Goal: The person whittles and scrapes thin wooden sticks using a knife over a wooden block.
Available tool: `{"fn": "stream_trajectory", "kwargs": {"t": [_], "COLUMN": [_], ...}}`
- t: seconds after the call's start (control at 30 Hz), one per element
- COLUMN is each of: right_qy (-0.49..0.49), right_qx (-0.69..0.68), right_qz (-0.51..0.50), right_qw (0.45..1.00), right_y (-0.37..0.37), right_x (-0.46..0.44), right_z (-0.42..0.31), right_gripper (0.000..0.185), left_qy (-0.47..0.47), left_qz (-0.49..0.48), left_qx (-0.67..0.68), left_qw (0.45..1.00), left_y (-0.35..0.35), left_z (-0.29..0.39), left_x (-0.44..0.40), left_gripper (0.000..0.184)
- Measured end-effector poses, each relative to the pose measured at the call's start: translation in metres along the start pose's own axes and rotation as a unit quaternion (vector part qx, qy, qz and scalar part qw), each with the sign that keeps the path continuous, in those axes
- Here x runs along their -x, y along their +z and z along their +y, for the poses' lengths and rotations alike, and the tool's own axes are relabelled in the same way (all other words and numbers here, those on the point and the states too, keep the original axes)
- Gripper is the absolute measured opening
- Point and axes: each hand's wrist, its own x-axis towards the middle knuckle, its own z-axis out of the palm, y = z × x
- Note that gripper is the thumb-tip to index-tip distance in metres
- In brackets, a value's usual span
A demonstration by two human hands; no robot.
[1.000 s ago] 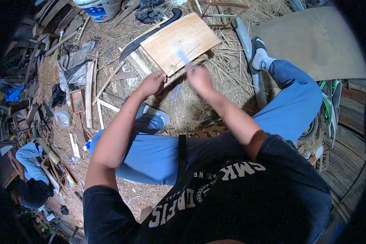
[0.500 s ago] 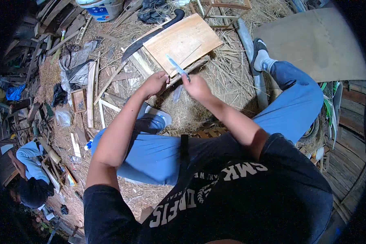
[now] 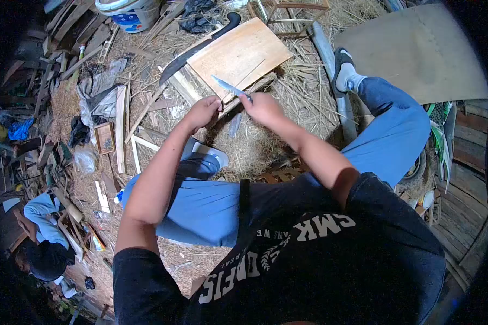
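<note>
In my right hand (image 3: 263, 109) I grip a knife (image 3: 229, 86). Its pale blade points up and left over the near edge of a flat wooden board (image 3: 241, 51). My left hand (image 3: 203, 114) is closed at the board's near left corner, fingertips pinched together. Whatever sits between those fingertips is too small to make out. Along the board's far left side lies a machete (image 3: 198, 52) with a dark blade and black handle. Light wood strips (image 3: 185, 86) stick out beneath the board.
A white and blue bucket (image 3: 129, 15) stands at the upper left. A small wooden frame (image 3: 295, 6) is beyond the board, beside a grey pole (image 3: 325, 51). Wood scraps and straw cover the ground. Another person (image 3: 46, 244) sits at the lower left.
The knife blade has swung to the left and lies flatter than before. My right hand has shifted very slightly; my left hand stays near the board's corner.
</note>
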Motion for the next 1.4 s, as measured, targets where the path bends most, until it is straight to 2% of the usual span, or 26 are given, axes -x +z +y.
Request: {"fn": "stream_trajectory", "kwargs": {"t": [0.03,0.1,0.17,0.2,0.23,0.27,0.3,0.37,0.43,0.47,0.5,0.57,0.63,0.67,0.77,0.83,0.9,1.0,1.03,1.1,1.13,1.2,1.27,1.3,1.37,1.4], "right_qy": [0.025,0.048,0.05,0.056,0.083,0.034,0.055,0.007,0.039,0.03,0.066,0.046,0.09,0.065,0.043,0.063,0.067,0.066,0.084,0.006,0.006,0.047,0.06,0.053,0.063,0.082], "right_qx": [-0.058,-0.095,-0.13,-0.127,-0.131,-0.124,-0.058,-0.038,-0.073,-0.094,-0.095,-0.081,-0.132,-0.116,-0.051,-0.067,-0.092,-0.145,-0.126,-0.094,-0.095,-0.072,-0.098,-0.115,-0.098,-0.097], "right_qz": [-0.01,0.103,0.137,0.158,0.093,0.085,0.018,0.037,0.001,0.046,0.086,0.168,0.063,0.044,0.042,-0.009,0.098,0.111,0.038,0.073,0.075,0.01,0.039,0.116,0.139,0.093], "right_qw": [0.998,0.989,0.981,0.978,0.983,0.988,0.997,0.999,0.997,0.994,0.99,0.981,0.985,0.99,0.997,0.996,0.989,0.981,0.988,0.993,0.993,0.996,0.993,0.985,0.983,0.987], "right_y": [-0.013,-0.007,-0.025,-0.008,-0.016,0.007,0.01,0.018,-0.008,-0.003,-0.009,-0.016,-0.008,0.014,0.02,-0.005,-0.016,-0.01,0.0,0.038,0.032,0.01,-0.006,-0.013,-0.032,-0.032], "right_x": [-0.007,-0.047,-0.048,-0.048,-0.02,-0.015,-0.003,0.003,-0.007,-0.028,-0.039,-0.037,-0.013,-0.008,0.004,-0.01,-0.033,-0.017,-0.007,0.008,0.006,-0.002,-0.034,-0.045,-0.042,-0.034], "right_z": [0.003,0.045,0.045,0.045,0.015,0.015,-0.001,0.0,0.001,0.023,0.038,0.037,0.009,0.006,-0.001,0.008,0.032,0.023,0.01,-0.006,-0.004,0.006,0.038,0.053,0.052,0.041], "right_gripper": [0.062,0.064,0.065,0.066,0.065,0.064,0.063,0.064,0.064,0.063,0.063,0.064,0.058,0.058,0.058,0.058,0.058,0.058,0.056,0.058,0.058,0.059,0.062,0.062,0.062,0.062], "left_qy": [-0.001,-0.044,-0.04,-0.032,-0.028,-0.026,-0.025,-0.038,-0.015,-0.019,-0.027,-0.033,-0.053,-0.05,-0.035,-0.032,-0.026,-0.036,-0.057,-0.068,-0.081,-0.061,-0.048,-0.051,-0.053,-0.053], "left_qz": [-0.002,-0.012,-0.01,-0.008,-0.008,0.01,0.028,0.016,0.018,0.017,0.017,0.018,-0.014,-0.013,0.004,0.003,0.012,0.023,0.019,-0.001,-0.023,-0.023,-0.028,-0.024,-0.02,-0.027], "left_qx": [-0.002,0.086,0.079,0.069,0.069,0.049,0.027,0.011,0.016,0.015,0.022,0.032,0.047,0.048,0.008,0.001,-0.005,0.008,0.026,0.037,0.049,0.035,0.027,0.019,0.013,0.033], "left_qw": [1.0,0.995,0.996,0.997,0.997,0.998,0.999,0.999,1.0,1.0,0.999,0.999,0.997,0.998,0.999,0.999,1.0,0.999,0.998,0.997,0.995,0.997,0.998,0.998,0.998,0.998], "left_y": [0.0,0.002,0.003,0.002,0.003,0.005,0.006,0.005,0.003,0.002,0.003,0.003,0.0,-0.001,-0.001,0.001,0.004,0.005,0.005,0.0,-0.003,-0.005,-0.004,-0.004,-0.002,-0.003], "left_z": [0.002,0.002,0.0,0.003,0.003,0.002,0.003,0.007,-0.006,-0.005,-0.003,0.0,0.002,0.001,-0.001,0.007,0.003,0.01,0.015,0.015,0.014,0.006,0.004,0.01,0.01,0.007], "left_x": [0.0,0.002,0.005,0.004,0.002,0.002,0.003,0.004,-0.003,-0.002,0.0,0.002,0.003,0.001,-0.002,0.002,0.002,0.005,0.007,0.007,0.005,-0.001,-0.002,0.0,0.001,0.0], "left_gripper": [0.028,0.027,0.027,0.028,0.028,0.028,0.028,0.028,0.028,0.028,0.029,0.029,0.029,0.029,0.029,0.029,0.029,0.029,0.028,0.028,0.028,0.027,0.027,0.027,0.027,0.027]}}
